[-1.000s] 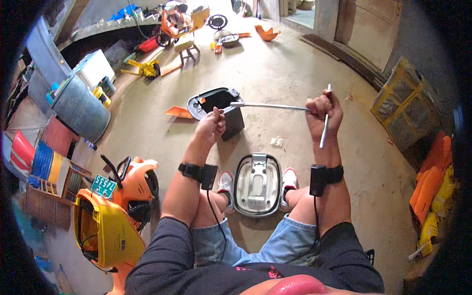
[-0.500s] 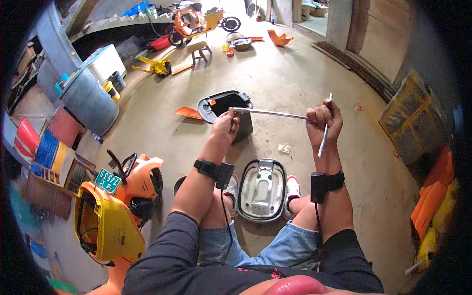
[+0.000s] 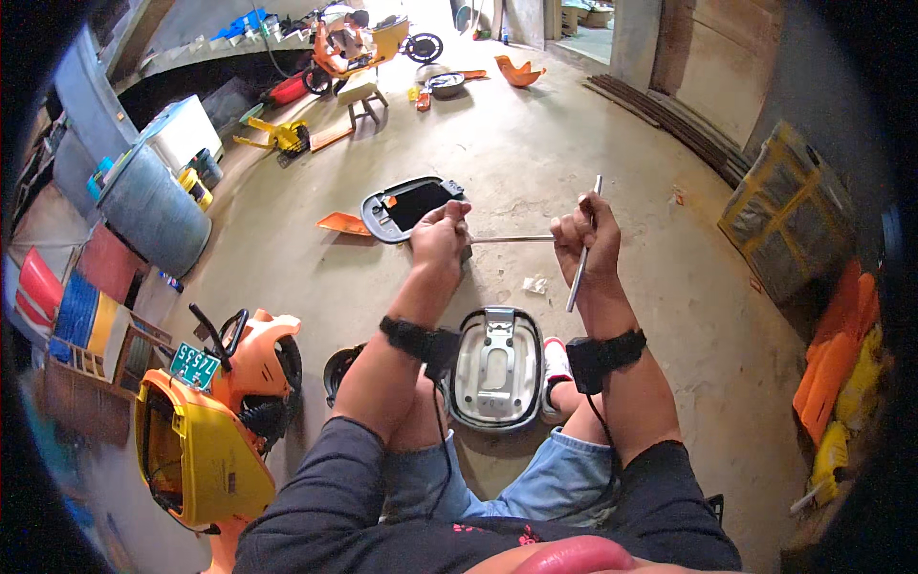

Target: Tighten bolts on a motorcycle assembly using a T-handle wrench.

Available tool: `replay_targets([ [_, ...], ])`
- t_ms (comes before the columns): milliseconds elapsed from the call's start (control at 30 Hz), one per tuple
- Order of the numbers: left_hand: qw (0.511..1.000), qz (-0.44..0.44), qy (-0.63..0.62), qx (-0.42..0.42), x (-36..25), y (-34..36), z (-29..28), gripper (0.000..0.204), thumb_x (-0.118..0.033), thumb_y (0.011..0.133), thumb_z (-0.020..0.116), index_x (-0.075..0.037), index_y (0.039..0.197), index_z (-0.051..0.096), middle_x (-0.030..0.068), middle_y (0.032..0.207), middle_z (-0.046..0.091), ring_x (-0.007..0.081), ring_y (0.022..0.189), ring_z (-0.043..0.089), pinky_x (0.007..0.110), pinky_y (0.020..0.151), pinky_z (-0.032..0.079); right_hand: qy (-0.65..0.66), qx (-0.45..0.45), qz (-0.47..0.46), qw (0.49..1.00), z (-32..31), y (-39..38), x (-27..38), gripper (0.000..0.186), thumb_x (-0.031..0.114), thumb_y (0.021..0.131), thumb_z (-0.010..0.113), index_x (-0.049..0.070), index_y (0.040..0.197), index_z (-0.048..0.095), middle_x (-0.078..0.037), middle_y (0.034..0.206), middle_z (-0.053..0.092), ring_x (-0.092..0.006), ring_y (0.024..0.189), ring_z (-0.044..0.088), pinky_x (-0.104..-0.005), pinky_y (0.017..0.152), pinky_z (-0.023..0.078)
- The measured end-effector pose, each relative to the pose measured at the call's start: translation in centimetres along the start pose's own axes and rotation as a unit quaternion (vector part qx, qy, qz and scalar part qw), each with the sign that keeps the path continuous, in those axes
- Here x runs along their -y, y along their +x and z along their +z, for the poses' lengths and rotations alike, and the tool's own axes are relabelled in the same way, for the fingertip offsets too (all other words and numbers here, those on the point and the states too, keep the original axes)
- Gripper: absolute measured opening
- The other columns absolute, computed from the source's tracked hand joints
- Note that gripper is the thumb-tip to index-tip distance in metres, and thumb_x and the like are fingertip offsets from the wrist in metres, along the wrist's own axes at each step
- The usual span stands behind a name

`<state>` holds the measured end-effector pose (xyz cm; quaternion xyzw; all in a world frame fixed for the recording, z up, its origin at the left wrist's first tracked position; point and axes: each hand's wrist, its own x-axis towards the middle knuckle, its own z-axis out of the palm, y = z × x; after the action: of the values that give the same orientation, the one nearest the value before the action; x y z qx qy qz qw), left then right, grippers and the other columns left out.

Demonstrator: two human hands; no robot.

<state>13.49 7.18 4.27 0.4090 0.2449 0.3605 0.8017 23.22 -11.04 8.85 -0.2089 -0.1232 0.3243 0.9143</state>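
Observation:
A silver T-handle wrench (image 3: 512,239) is held level in front of me, between my two hands. My left hand (image 3: 438,239) is closed around the far end of its shaft, hiding that tip. The fingers of my right hand (image 3: 593,244) are wrapped round the joint with the crossbar, whose two ends stick out above and below the fist. Beneath my hands, between my feet, lies what looks like an upturned scooter seat (image 3: 498,373) with a pale metal underside. Past my left hand stands a black storage bucket with a grey rim (image 3: 375,212), partly covered by that hand.
An orange panel (image 3: 342,223) lies beside the bucket. At my left is a yellow and orange scooter body (image 3: 215,459). A blue barrel (image 3: 153,215), a wooden stool (image 3: 360,93) and a partly stripped orange scooter (image 3: 330,53) stand farther off. Orange panels (image 3: 834,344) lean at the right.
My left hand has gone from pinching the shaft's end to closing round it, and less of the shaft shows. Both hands sit nearer each other. The whole view has shifted slightly.

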Motion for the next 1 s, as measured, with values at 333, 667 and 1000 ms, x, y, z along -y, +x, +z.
replay_targets([
  [333, 0.993, -0.088, -0.062, 0.039, -1.0, 3.5, -6.1, 0.024, -0.023, 0.096, 0.034, -0.012, 0.078, 0.044, -0.0018, 0.06, 0.04, 0.0124, 0.046, 0.04, 0.025, 0.037, 0.029, -0.047, 0.037, -0.01, 0.998, -3.5, -0.1, 4.8, 0.02, 0.016, 0.086, 0.051, 0.009, 0.069, 0.046, 0.004, 0.048, 0.02, -0.0114, 0.044, 0.019, -0.0278, 0.053, 0.031],
  [667, 0.985, -0.125, 0.106, 0.057, -0.8, 3.7, -11.5, 0.018, -0.013, 0.093, 0.033, -0.013, 0.084, 0.049, -0.006, 0.052, 0.033, 0.0085, 0.04, 0.032, 0.022, 0.035, 0.025, -0.269, 0.026, -0.104, 0.957, -4.8, -2.1, 5.3, 0.013, 0.016, 0.084, 0.052, 0.005, 0.078, 0.052, 0.0, 0.05, 0.041, -0.0156, 0.042, 0.04, -0.0311, 0.044, 0.036],
  [1000, 0.633, -0.304, 0.652, 0.287, 19.5, -1.0, -14.7, 0.029, -0.033, 0.078, 0.064, -0.007, 0.091, 0.067, 0.0068, 0.065, 0.055, 0.016, 0.056, 0.052, 0.03, 0.053, 0.046, -0.313, -0.126, -0.074, 0.939, -4.8, -1.3, 4.0, 0.014, 0.021, 0.085, 0.048, 0.011, 0.075, 0.047, 0.005, 0.048, 0.032, -0.0107, 0.035, 0.031, -0.0266, 0.035, 0.027],
])
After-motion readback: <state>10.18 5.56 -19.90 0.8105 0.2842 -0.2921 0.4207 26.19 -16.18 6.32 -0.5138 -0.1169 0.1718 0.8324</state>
